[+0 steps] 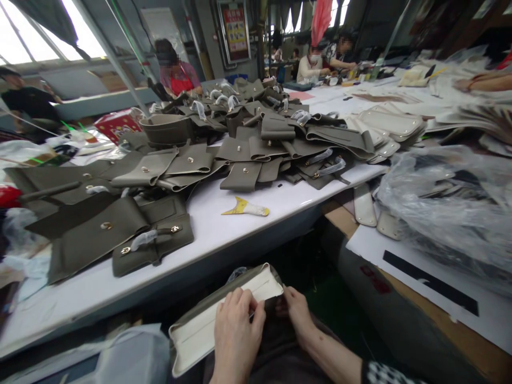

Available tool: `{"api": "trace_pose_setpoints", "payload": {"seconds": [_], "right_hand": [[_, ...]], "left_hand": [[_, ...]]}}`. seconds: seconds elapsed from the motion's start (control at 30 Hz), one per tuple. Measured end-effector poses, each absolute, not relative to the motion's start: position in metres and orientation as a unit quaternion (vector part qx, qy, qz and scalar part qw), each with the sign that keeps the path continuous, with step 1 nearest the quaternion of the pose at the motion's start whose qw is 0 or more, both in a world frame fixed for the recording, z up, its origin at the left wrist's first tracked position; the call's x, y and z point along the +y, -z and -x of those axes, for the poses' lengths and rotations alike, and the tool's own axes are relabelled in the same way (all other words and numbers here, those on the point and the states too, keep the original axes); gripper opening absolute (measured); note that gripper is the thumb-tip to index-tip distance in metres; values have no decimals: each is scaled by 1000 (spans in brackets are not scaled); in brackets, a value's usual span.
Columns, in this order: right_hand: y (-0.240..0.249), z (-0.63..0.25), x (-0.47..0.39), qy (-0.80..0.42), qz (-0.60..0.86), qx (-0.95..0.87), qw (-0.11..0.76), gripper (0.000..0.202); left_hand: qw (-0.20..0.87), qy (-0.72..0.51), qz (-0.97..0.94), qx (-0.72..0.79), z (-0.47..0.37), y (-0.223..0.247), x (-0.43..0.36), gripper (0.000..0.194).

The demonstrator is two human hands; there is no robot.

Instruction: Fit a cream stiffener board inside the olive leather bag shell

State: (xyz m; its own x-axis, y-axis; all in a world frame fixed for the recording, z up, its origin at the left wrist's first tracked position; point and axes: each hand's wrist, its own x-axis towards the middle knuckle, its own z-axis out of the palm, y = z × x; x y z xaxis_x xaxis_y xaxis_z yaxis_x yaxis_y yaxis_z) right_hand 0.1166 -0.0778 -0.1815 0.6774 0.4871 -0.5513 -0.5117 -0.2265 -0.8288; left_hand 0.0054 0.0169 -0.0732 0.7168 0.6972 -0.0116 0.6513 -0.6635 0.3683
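Head view, lower middle: left hand (236,333) laid flat on pale lining of olive bag panel (224,314), fingers together and pressed on it, thumb side near upper edge. Right hand (296,312) just beside, at 3 o'clock from left hand, fingers curled under panel's right end; cannot tell how tightly closed there. Panel held low in lap, below near edge of white table (224,229), tilted with right end higher.

At 12 o'clock from hands, on table, small yellow and white scrap (246,208) lying alone. At 10 o'clock, flat olive piece with strap and metal studs (154,242), touching larger olive flap (94,234). Farther at 12 o'clock, big heap of olive leather parts (260,128), overlapping each other. At 2 o'clock, clear plastic bag (448,208) with pieces inside, resting on second table. Beige parts (388,128) stacked at 1 o'clock. Other people seated far back, at 11 and 1 o'clock.
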Motion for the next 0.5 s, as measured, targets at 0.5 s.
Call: {"api": "trace_pose_setpoints", "payload": {"seconds": [0.5], "right_hand": [[123, -96, -113, 83, 722, -641, 248, 50]], "left_hand": [[169, -114, -912, 355, 7, 77, 8, 14]]}}
